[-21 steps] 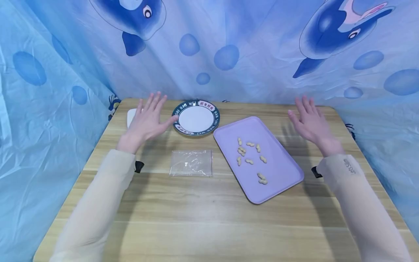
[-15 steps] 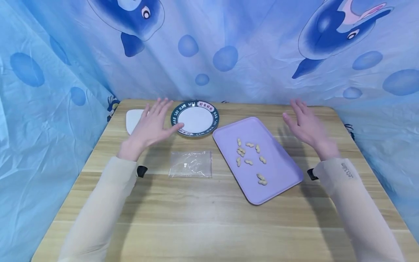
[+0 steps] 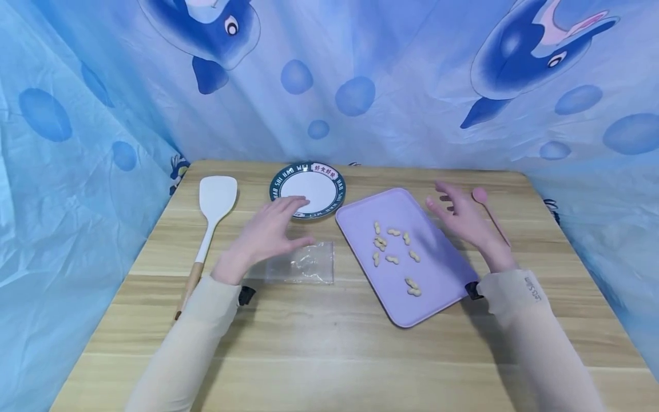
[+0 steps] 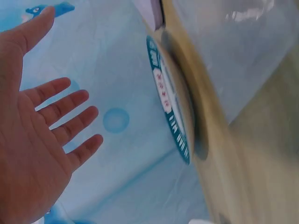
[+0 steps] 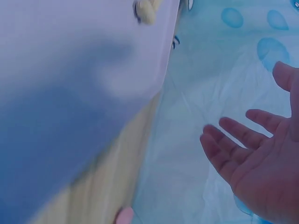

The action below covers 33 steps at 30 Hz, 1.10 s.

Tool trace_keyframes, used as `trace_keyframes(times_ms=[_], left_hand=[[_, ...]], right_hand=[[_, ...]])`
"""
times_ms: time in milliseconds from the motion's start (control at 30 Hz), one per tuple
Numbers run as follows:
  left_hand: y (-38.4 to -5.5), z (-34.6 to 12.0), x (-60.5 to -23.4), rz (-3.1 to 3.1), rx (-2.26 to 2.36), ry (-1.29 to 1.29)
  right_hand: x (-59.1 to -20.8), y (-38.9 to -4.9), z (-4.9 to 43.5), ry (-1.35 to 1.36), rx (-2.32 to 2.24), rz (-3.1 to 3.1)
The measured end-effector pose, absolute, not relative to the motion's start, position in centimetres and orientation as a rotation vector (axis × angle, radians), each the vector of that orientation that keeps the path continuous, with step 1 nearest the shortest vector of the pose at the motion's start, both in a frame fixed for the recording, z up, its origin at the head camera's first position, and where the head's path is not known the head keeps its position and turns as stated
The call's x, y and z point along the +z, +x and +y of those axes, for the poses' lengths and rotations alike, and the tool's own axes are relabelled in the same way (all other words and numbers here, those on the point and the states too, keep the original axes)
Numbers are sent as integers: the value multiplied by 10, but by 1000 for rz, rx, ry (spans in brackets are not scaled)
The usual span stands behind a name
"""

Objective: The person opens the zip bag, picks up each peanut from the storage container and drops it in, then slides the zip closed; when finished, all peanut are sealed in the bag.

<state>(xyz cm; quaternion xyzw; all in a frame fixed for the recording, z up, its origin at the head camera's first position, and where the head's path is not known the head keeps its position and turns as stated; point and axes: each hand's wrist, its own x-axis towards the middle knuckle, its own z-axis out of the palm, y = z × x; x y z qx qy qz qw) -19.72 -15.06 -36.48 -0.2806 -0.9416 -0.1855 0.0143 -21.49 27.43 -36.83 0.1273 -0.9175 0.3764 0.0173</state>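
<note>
On a wooden bench [image 3: 334,349], one spatula [image 3: 218,197] lies along the left edge, blade toward the far left corner. Next we see the left hand [image 3: 268,232] raised, fingers spread, gripping nothing; the head view puts it across the near rim of the one plate [image 3: 314,189], while the left wrist view shows us its palm and fingertips apart from the plate. One clear bag [image 3: 314,268] lies partly behind the thumb, a strip of wood separating it from one lilac tray [image 3: 443,274]. There we count six single peanuts [image 3: 392,260] and two clumps too tangled to number; wood stretches toward us from the tray's near corner. By the tray's right edge hangs the right hand [image 3: 460,216], fingers loosely bent and parted, holding nothing; only the right wrist view gives us its palm. One pink spoon [image 3: 480,195] lies beyond, toward the far right corner.
</note>
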Motion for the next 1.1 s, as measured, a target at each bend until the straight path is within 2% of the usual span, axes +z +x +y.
trace_keyframes(times_ms=[400, 1100], left_hand=[[-188, -121, -395, -3148, -406, -1019], [-176, -96, -415, -3207, -223, -1091]], right_hand=[[-386, -203, 246, 463, 1357, -2797], [-397, -194, 195, 553, 1785, -2789]])
